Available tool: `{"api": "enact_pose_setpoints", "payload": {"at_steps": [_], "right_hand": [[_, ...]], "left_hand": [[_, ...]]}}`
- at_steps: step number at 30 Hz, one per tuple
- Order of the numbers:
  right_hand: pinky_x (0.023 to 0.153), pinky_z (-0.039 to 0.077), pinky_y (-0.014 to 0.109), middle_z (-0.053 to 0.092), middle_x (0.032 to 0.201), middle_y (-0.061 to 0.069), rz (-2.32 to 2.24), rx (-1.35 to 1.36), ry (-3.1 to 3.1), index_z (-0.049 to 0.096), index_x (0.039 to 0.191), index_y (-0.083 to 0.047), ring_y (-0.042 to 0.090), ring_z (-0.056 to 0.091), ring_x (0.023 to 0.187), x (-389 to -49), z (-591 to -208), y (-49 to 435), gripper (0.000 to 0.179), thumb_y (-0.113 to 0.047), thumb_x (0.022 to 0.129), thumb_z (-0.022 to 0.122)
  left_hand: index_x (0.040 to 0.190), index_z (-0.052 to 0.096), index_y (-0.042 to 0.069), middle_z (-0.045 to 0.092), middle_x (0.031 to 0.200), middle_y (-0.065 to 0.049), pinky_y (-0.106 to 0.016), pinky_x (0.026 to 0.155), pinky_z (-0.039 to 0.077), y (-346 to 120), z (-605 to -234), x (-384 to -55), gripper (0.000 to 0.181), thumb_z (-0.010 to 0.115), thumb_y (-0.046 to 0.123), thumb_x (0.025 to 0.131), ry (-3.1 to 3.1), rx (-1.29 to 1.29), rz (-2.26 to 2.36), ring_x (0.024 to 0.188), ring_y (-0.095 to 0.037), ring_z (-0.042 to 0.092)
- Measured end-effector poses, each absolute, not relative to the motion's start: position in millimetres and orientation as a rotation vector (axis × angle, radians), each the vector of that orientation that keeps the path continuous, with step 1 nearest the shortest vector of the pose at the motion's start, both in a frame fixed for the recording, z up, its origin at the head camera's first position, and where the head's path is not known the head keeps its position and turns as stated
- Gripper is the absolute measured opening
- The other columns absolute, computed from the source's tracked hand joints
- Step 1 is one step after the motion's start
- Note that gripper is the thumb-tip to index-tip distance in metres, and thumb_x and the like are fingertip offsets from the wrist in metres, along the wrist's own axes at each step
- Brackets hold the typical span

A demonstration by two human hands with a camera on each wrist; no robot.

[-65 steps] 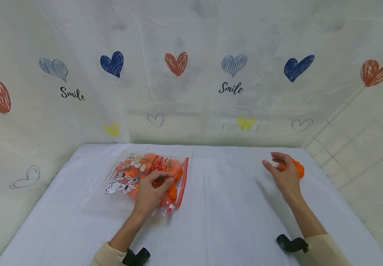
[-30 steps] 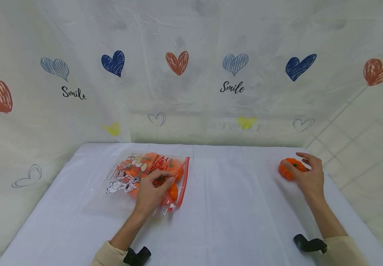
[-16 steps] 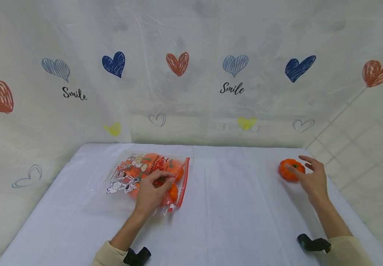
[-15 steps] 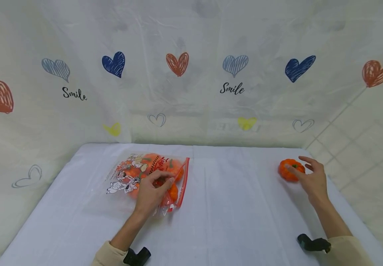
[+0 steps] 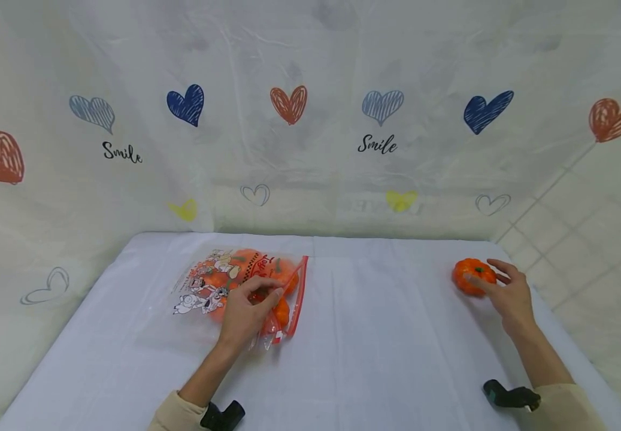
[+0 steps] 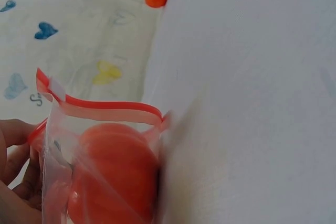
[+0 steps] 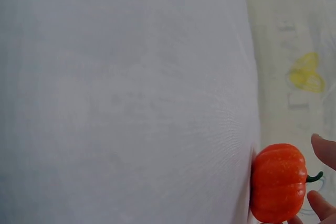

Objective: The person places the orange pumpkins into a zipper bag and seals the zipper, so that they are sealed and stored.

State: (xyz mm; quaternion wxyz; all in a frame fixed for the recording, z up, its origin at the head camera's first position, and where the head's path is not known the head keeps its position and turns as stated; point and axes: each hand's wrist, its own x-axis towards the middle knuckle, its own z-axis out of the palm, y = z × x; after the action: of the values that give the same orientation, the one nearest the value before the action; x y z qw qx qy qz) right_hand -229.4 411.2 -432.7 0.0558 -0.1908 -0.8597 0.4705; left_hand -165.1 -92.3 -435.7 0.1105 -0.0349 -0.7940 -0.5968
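Left hand [image 5: 245, 314]: I have it pinching the edge of a clear printed bag [image 5: 194, 302], fingers narrow, thumb against fingertips. The left wrist camera agrees: a red band of the bag sits at the fingertips. The bag lies left of centre toward the far side of the table [image 5: 380, 335], its red strip [image 5: 299, 293] facing right. Inside I read several bagged pumpkins [image 6: 115, 177], orange and rounded; I cannot count them through the print and the hand.

Right hand [image 5: 509, 299]: I have it just to the right of a lone orange pumpkin [image 7: 278, 182]. Fingers fairly wide; the right wrist camera shows a clear gap between two tips, with the dark green stem [image 7: 315, 177] between them. From the head view the thumb overlaps the pumpkin's near face. I cannot tell whether any fingertip presses on it.

Lone pumpkin: upright on the table near its far right corner, well apart from the bag.

Surroundings: beige sleeves [image 5: 178, 413] on both arms, a black fitting [image 5: 511, 395] at each wrist. Behind the table, a pale backdrop [image 5: 332, 155] printed with hearts and the word "Smile" twice.
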Motion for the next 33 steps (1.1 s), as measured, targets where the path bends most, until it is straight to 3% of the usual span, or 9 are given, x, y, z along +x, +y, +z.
{"api": "enact_pose_setpoints", "payload": {"at_steps": [8, 17, 33], "right_hand": [[0.123, 0.028, 0.067, 0.012, 0.172, 0.025, 1.526, -0.587, -2.638, 0.018, 0.166, -0.009, 0.048, 0.023, 0.15, -231, -438, 419, 0.085, -0.036, 0.101, 0.066], [0.121, 0.029, 0.07, 0.011, 0.171, 0.029, 1.512, -0.545, -2.641, 0.016, 0.166, -0.009, 0.052, 0.022, 0.15, -232, -445, 424, 0.084, -0.026, 0.102, 0.067], [0.119, 0.029, 0.073, 0.01, 0.171, 0.03, 1.504, -0.469, -2.664, 0.018, 0.165, -0.009, 0.056, 0.022, 0.149, -228, -442, 418, 0.083, -0.026, 0.101, 0.067]], "left_hand": [[0.108, 0.079, 0.022, 0.072, 0.101, -0.002, -0.019, 0.083, 0.051, -93, -436, -165, 0.013, 0.078, 0.025, 0.095, -2.322, -0.105, -1.764, 0.097, -0.019, 0.06], [0.108, 0.079, 0.022, 0.071, 0.1, -0.002, -0.019, 0.083, 0.051, -93, -436, -166, 0.013, 0.077, 0.025, 0.095, -2.327, -0.104, -1.763, 0.097, -0.019, 0.059], [0.108, 0.079, 0.022, 0.072, 0.1, -0.002, -0.019, 0.084, 0.05, -92, -434, -165, 0.013, 0.077, 0.024, 0.095, -2.335, -0.094, -1.755, 0.098, -0.019, 0.059]]}}
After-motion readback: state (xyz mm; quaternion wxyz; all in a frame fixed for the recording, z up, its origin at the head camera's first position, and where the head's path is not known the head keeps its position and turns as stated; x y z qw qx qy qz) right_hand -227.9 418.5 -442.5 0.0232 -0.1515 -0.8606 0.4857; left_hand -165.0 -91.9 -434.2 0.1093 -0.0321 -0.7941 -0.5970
